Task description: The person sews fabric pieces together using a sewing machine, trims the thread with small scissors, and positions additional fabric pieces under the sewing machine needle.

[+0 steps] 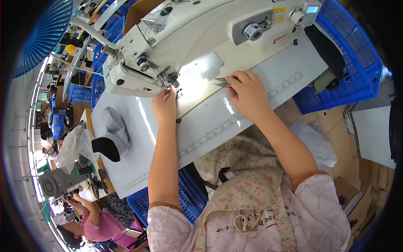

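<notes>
A white industrial sewing machine [201,46] spans the top of the view, its lamp lighting the bed under the needle. My left hand [164,105] is at the needle and presser foot, fingertips pinched together; what they hold, if anything, is too small to make out. In my right hand [250,93] is a small pair of thread snips [220,82], blades pointing left toward the needle over the machine bed. Left of my left forearm, a grey fabric piece [113,126] with a black end lies on the pale table [201,130].
Printed ruler scales run along the table. A blue plastic crate [352,54] with dark cloth stands at the right, another blue crate [187,193] below the table edge. A blue fan [46,35] is at upper left. A co-worker in pink [98,227] works at lower left.
</notes>
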